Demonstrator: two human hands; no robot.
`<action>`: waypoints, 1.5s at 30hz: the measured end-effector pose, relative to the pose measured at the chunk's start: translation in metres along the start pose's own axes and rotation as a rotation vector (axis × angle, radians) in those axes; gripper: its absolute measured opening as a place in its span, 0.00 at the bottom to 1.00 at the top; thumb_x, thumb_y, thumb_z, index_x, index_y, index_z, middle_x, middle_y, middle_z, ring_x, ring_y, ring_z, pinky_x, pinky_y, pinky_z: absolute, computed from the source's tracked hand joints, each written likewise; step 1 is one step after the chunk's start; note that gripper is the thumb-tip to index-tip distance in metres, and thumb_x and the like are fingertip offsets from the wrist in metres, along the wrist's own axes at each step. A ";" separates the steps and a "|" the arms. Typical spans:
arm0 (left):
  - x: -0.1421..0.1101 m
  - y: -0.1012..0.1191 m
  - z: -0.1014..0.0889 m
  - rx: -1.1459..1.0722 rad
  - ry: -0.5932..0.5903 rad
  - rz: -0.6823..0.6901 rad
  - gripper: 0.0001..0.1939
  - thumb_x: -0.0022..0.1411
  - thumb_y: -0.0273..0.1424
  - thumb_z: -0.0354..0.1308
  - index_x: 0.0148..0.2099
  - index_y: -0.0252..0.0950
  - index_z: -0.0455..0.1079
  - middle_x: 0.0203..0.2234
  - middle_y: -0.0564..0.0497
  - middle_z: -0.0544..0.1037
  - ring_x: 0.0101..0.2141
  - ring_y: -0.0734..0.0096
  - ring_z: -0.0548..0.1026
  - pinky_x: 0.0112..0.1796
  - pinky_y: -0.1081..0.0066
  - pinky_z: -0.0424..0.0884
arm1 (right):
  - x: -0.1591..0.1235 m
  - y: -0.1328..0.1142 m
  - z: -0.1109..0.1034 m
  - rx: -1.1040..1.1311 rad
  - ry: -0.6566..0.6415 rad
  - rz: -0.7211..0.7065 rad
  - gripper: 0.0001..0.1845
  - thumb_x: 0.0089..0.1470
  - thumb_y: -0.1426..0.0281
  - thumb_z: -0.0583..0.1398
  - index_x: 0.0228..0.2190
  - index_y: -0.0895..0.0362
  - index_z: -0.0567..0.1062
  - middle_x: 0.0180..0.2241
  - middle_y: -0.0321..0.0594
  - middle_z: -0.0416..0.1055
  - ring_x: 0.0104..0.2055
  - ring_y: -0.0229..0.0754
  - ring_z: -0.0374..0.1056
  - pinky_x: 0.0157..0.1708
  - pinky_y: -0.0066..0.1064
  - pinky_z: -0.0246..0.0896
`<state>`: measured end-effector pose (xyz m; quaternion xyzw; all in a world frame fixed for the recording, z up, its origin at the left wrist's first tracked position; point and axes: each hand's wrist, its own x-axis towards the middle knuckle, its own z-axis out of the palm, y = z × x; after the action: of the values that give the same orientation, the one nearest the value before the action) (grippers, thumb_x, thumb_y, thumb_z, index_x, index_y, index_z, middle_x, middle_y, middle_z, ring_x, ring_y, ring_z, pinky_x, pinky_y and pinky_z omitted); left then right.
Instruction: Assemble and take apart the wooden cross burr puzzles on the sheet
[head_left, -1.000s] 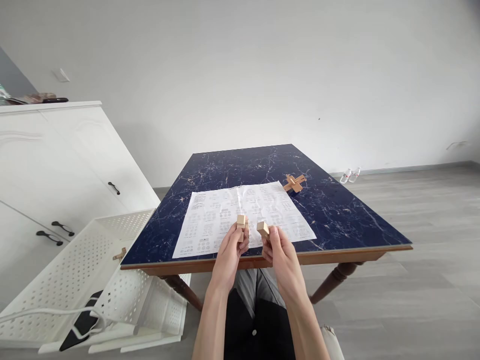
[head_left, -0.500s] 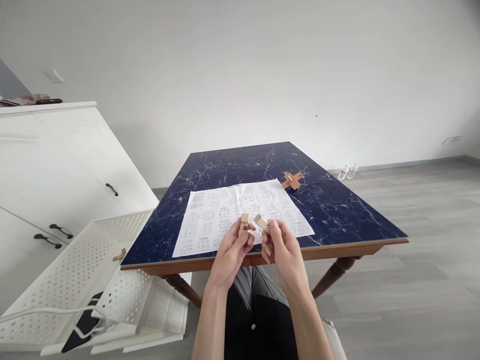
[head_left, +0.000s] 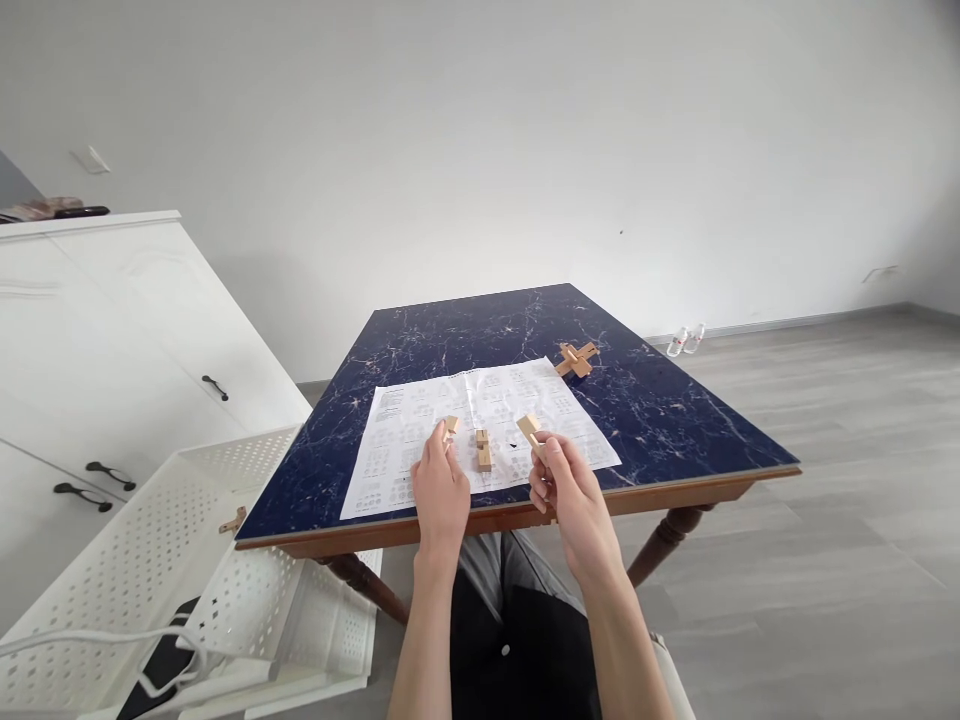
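A notched wooden block [head_left: 483, 456] lies on the printed sheet [head_left: 390, 455], between my two hands. Just left of it, my left hand [head_left: 441, 490] is over the paper, its fingertips closed around another small wooden puzzle piece [head_left: 451, 424]; the hand covers most of this piece. A pale wooden puzzle piece [head_left: 527, 427] tilts up from my right hand [head_left: 562, 475], pinched between thumb and fingers above the sheet's near right part. Farther back, beside the sheet's right corner, rests a cross-shaped assembly of wooden pieces [head_left: 577, 359].
The dark blue marbled table [head_left: 465, 325] has a wooden edge. At my left are a white perforated rack [head_left: 150, 525] with another wooden piece [head_left: 234, 520], a cable [head_left: 90, 635], and a white cabinet [head_left: 135, 330]. Two plastic bottles [head_left: 685, 341] stand on the floor beyond.
My hands have moved apart, the left one leftward. A notched block now shows on the sheet between them. The right hand still holds its piece, now turned more upright. The view has shifted slightly.
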<state>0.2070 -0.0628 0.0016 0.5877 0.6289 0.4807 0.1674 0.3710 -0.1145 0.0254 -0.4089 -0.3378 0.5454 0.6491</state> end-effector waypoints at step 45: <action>-0.026 0.062 -0.040 -1.128 -0.332 -0.286 0.23 0.55 0.49 0.79 0.39 0.35 0.78 0.29 0.53 0.69 0.31 0.72 0.66 0.39 0.70 0.71 | -0.020 -0.021 0.001 -0.013 -0.393 -0.062 0.24 0.67 0.44 0.61 0.38 0.52 0.77 0.26 0.32 0.62 0.24 0.35 0.51 0.26 0.32 0.50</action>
<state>0.2181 -0.1126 0.0612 0.3852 0.3153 0.6147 0.6118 0.3756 -0.1352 0.0453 -0.2881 -0.4737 0.5923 0.5847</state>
